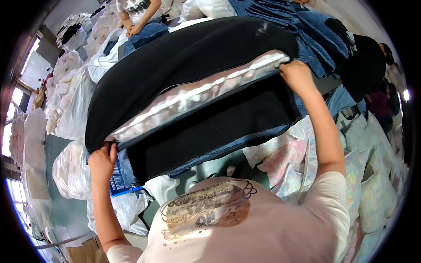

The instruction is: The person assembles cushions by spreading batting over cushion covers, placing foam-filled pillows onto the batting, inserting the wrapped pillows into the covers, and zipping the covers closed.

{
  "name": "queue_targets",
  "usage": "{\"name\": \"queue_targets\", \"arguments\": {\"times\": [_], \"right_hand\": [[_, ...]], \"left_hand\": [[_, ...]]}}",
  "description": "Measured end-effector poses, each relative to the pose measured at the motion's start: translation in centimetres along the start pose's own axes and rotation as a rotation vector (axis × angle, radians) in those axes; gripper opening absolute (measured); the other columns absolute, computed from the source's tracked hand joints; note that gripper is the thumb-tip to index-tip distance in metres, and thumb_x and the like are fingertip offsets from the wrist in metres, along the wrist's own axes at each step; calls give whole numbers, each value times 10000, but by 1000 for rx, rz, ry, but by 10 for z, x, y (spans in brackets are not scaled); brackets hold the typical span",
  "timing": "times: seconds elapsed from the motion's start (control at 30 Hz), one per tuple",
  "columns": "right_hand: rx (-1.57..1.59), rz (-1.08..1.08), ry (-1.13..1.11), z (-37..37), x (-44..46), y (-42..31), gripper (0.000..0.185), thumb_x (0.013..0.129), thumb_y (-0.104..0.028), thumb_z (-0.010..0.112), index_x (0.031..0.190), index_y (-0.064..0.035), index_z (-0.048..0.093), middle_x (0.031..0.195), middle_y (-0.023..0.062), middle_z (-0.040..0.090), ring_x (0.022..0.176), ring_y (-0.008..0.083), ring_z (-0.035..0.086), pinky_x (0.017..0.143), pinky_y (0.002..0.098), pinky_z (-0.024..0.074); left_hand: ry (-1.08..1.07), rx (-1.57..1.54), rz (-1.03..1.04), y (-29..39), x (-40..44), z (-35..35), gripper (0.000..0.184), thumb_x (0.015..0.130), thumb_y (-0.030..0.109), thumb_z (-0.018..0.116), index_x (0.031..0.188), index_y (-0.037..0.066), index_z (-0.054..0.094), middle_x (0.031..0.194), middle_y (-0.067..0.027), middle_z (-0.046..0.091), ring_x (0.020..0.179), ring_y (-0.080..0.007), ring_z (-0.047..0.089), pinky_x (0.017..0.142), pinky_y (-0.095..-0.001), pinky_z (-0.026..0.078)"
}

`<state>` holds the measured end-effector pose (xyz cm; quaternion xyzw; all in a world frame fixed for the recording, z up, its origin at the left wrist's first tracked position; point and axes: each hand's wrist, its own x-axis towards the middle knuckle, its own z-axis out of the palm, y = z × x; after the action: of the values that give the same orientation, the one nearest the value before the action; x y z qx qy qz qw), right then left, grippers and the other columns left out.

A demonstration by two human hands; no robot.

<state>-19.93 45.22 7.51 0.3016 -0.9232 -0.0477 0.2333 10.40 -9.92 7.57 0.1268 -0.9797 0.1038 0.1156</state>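
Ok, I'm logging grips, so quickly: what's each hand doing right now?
Left hand: closed, pinching the black cover at the left end of its opening.
Right hand: closed, gripping the black cover at the opening's right end.

The person is wearing a pale pink T-shirt point(280, 223) with short sleeves, the left sleeve point(125, 254) and right sleeve point(330, 195) looking creamier in the light. Across the chest a large print point(204, 204) is showing: a tan, mottled panel with dark lettering too blurred to read, and a brown patch point(237, 213) on its right. Thin dark loops point(251, 189) are curling at the far right corner, and tiny stars point(170, 245) are dotting the near left.
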Motion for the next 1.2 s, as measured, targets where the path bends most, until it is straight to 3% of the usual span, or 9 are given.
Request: {"name": "queue_targets", "arguments": {"times": [0.23, 0.3, 0.6, 0.73, 0.87, 0.93, 1.0, 1.07, 1.2], "right_hand": [[-9, 122, 63, -9, -102, -50, 134, 721, -163, 736, 801, -69, 683, 751, 105, 649, 793, 296, 628, 783, 403, 504], [-45, 224, -62, 41, -132, -65, 128, 730, -180, 742, 769, -69, 695, 737, 119, 657, 772, 305, 637, 789, 403, 504], [422, 187, -554, -35, -82, -190, 454, 765, -211, 770, 1170, -34, 665, 1210, 177, 646, 1125, 374, 592, 970, 445, 461], [1114, -348, -523, -24, -29, -291, 532, 877, -283, 684, 1332, -43, 545, 1396, 187, 519, 1284, 346, 500, 1061, 424, 406], [293, -380, -420, 3, -22, -358, 619, 832, -298, 722, 1346, -22, 516, 1377, 196, 514, 1244, 368, 514, 1039, 432, 424], [551, -277, -394, -25, -20, -393, 498, 817, -252, 737, 1249, -54, 589, 1300, 173, 566, 1069, 365, 615, 872, 442, 528], [718, -331, -54, -48, -17, -432, 351, 831, -163, 732, 1154, -56, 644, 1136, 146, 654, 910, 340, 672, 753, 383, 564], [980, -368, -182, -44, -10, -469, 289, 849, -124, 719, 1126, -59, 664, 1014, 119, 682, 814, 269, 688, 692, 330, 559], [1693, 159, -731, -54, 26, -546, 317, 896, -128, 702, 1150, 46, 626, 839, 4, 664, 672, 60, 615, 575, 210, 503]], "left_hand": [[-253, -175, -155, -24, -32, 61, 342, 901, 295, 551, 1095, 44, 678, 1071, -240, 660, 965, -425, 626, 847, -511, 491], [28, -69, 15, -25, -46, 103, 355, 879, 257, 552, 1114, 23, 679, 1148, -220, 656, 1067, -420, 606, 934, -500, 473], [109, -255, 34, -7, -72, 58, 229, 812, 187, 663, 973, 28, 694, 945, -170, 668, 926, -380, 624, 811, -471, 488], [29, -163, 32, -9, -90, 69, 204, 819, 205, 700, 877, 10, 684, 876, -142, 641, 862, -327, 618, 754, -442, 484], [399, -494, 394, -20, -96, 32, 210, 751, 114, 730, 925, 17, 662, 883, -99, 623, 840, -302, 605, 699, -387, 501], [280, -598, 264, -43, -131, 33, 141, 818, 145, 705, 835, 30, 624, 734, -75, 603, 667, -258, 612, 572, -342, 487], [181, -1048, -273, -59, -135, 52, 221, 879, 208, 669, 758, 46, 578, 651, -49, 563, 559, -207, 574, 501, -311, 446], [19, -1671, -713, -74, -127, 52, 397, 970, 328, 586, 683, 67, 499, 596, -17, 516, 479, -110, 517, 436, -260, 376], [-69, -1918, -650, -88, -95, 70, 309, 979, 279, 599, 747, 89, 520, 589, 40, 472, 469, -46, 405, 436, -215, 289]]}}
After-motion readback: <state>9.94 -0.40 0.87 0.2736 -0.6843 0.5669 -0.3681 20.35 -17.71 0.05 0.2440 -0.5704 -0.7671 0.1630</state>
